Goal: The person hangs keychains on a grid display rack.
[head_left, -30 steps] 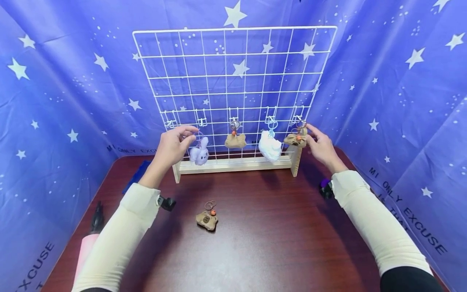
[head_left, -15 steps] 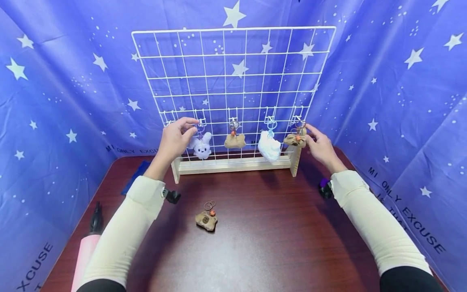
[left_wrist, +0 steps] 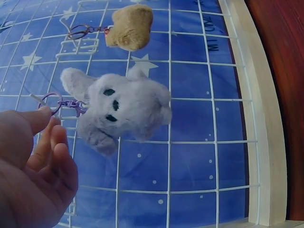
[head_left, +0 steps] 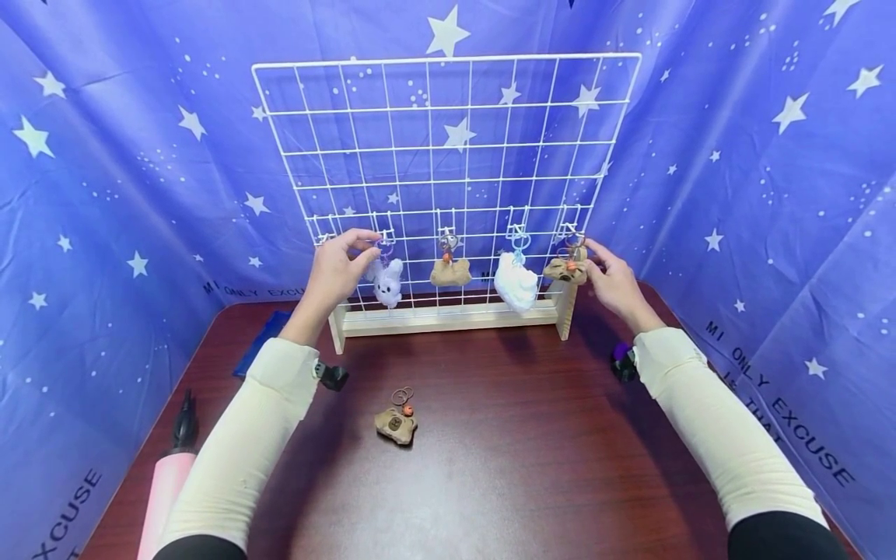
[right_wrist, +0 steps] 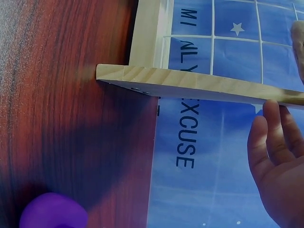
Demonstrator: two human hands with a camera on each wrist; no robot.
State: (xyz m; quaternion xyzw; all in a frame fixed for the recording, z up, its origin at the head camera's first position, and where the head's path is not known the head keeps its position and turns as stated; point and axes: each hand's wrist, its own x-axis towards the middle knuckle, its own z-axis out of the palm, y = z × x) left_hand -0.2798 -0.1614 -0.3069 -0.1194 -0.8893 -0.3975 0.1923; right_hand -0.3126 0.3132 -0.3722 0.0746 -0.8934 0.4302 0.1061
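My left hand (head_left: 338, 268) pinches the purple ring of a pale lavender plush bunny keychain (left_wrist: 126, 107) between thumb and fingers. The ring is at a hook of the white wire grid rack (head_left: 448, 145), and a hook's wire tip pokes through it in the left wrist view. The bunny hangs face outward. At the rack's right side my right hand (head_left: 616, 281) rests its fingertips on the wooden side post (right_wrist: 190, 80). Beside those fingers a brown plush keychain (head_left: 565, 270) hangs from the last hook.
A tan plush keychain (head_left: 450, 272) and a white plush keychain (head_left: 516, 281) hang on middle hooks. Another brown plush keychain (head_left: 396, 425) lies on the dark red table (head_left: 504, 435). A pink bottle-like object (head_left: 166, 498) and a blue item (head_left: 262, 342) are at left.
My left hand has lifted the bunny keychain up to the second hook from the left. The bunny has turned, facing more forward. My right hand has stayed at the post.
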